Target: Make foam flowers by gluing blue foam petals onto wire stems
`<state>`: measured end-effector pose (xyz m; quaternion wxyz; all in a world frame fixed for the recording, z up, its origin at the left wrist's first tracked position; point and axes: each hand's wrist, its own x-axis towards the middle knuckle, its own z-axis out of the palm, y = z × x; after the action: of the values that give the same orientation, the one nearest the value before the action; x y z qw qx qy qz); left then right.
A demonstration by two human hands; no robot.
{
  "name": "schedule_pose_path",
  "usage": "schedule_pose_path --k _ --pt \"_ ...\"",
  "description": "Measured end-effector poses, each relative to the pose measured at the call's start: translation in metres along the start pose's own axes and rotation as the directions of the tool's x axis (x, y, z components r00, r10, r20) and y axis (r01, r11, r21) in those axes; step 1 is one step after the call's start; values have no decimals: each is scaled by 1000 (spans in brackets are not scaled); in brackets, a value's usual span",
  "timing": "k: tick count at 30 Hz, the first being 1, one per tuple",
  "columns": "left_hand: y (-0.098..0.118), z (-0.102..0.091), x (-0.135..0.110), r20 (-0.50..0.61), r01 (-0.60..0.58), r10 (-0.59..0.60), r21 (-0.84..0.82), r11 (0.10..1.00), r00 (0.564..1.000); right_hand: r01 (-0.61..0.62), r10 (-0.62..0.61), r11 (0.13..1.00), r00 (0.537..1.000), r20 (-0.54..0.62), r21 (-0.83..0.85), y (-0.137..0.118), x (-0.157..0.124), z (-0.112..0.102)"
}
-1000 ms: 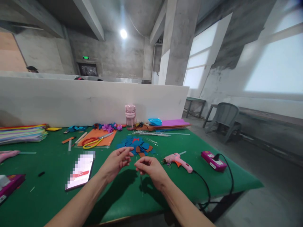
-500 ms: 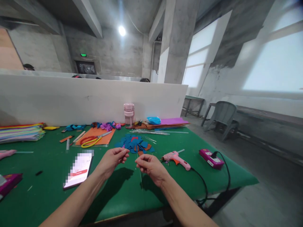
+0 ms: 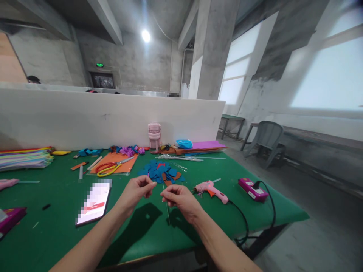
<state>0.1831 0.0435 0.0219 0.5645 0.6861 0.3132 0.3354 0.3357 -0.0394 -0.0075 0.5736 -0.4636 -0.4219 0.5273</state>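
My right hand (image 3: 181, 199) is closed in a pinch on a thin wire (image 3: 168, 216), which runs nearly upright above and below the fingertips. Just to its left, my left hand (image 3: 138, 190) has thumb and forefinger pressed together; whatever may be between them is too small to make out. Both hands are over the green table (image 3: 136, 245), with a narrow gap between the fingertips. Beyond them lies a heap of blue and brown cut pieces (image 3: 155, 173), with a little red on top. A pink glue gun (image 3: 211, 188) rests right of my right hand.
A phone (image 3: 95, 206) lies left of my left arm. Scissors (image 3: 109, 170) sit on an orange sheet (image 3: 131, 163). Farther back are a bundle of wires (image 3: 181, 158) and a pink bottle (image 3: 154, 136) against a white partition (image 3: 119, 117). A purple box (image 3: 253, 190) with a cable stands right.
My left hand's fingers are slightly lower and more curled. My right hand and the wire have shifted a little to the left.
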Motion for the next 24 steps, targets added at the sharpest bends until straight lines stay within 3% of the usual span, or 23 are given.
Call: schedule_pose_path --k 7,10,14,16,19,21,24 --pt "-7 -2 4 -15 80 -81 -58 995 997 116 -137 978 984 -111 -176 1 5 3" --pt "-4 5 -1 24 100 -99 -50 994 995 145 -171 969 978 -121 -198 2 5 7" --pt "2 14 -6 119 42 -35 -57 997 992 130 -152 968 984 -90 -212 7 5 9" --pt "4 15 -6 99 18 -13 -51 999 995 126 -160 949 982 -97 -290 7 6 5" --pt "6 15 -7 48 41 -39 -40 998 998 196 -283 899 943 -178 -393 2 6 -3" --pt "7 16 -8 99 91 -82 -83 992 992 237 -312 913 930 -194 -332 -4 6 -7" --pt "5 21 -11 221 178 -142 -154 972 965 187 -202 976 970 -134 -113 -10 4 -7"
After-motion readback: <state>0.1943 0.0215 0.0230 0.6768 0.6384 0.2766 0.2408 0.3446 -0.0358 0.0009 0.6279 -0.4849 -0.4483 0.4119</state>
